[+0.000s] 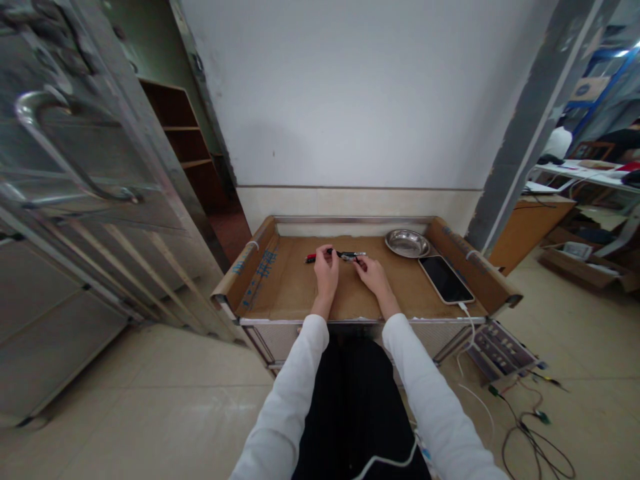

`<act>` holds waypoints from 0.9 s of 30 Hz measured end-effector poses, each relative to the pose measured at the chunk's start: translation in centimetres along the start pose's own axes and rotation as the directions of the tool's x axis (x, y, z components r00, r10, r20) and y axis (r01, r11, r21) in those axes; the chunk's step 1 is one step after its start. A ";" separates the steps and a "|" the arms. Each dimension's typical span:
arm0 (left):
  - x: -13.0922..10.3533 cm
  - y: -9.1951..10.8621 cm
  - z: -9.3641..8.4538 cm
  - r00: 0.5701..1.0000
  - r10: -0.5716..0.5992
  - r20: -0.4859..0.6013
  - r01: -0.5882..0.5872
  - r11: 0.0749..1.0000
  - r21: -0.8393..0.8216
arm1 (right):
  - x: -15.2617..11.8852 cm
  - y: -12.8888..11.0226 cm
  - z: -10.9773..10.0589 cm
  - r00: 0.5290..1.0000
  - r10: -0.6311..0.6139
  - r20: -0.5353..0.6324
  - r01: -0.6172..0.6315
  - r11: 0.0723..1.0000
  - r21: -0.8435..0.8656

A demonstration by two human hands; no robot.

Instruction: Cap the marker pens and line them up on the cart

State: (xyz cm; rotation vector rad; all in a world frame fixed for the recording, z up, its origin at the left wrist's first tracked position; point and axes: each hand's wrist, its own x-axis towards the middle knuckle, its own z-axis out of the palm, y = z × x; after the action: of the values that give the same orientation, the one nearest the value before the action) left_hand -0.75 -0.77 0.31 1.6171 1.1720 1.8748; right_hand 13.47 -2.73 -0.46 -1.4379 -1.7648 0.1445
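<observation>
At the frame's centre, my left hand (326,265) pinches the red-and-black pen (334,255) against the cardboard-lined counter (290,287) to steady it, while my right hand (369,270) grips its other end. A steel bowl (407,243) and a charging tablet (446,279) lie to the right, out of the way.

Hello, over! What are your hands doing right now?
Left hand and right hand both grip slim red-and-black pen. Round metal bowl, dark tablet lie to the right, apart.

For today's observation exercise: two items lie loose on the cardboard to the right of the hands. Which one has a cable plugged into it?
The dark flat phone, with a white cable at its near end. The round metal dish behind it has none.
</observation>
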 end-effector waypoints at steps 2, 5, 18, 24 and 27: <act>0.0 0.0 0.0 1.000 0.005 0.007 -0.005 1.000 0.007 | 0.0 0.0 0.0 1.000 0.007 -0.010 -0.007 1.000 0.008; -0.1 0.1 -0.1 1.000 0.010 0.014 -0.010 1.000 0.020 | 0.0 0.0 0.0 1.000 0.000 0.001 0.000 1.000 0.002; 0.0 -1.0 0.2 0.990 -0.035 0.134 0.025 0.997 0.073 | -0.2 0.6 -0.2 0.964 0.156 -0.213 -0.221 0.920 -0.324; -0.6 -1.6 0.7 0.780 -0.004 0.626 -0.066 0.994 0.088 | -0.3 0.6 -0.2 0.960 0.139 -0.242 -0.213 0.925 -0.315; -0.6 -1.2 0.8 0.790 0.027 0.612 -0.208 0.952 0.226 | -0.3 0.6 -0.2 0.960 0.110 -0.257 -0.192 0.927 -0.322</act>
State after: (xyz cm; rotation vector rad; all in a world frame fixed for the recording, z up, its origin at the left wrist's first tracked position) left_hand -0.12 -0.27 -1.04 2.2659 1.0855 1.1110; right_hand 14.10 -2.83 -0.81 -1.7641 -1.5327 -0.2593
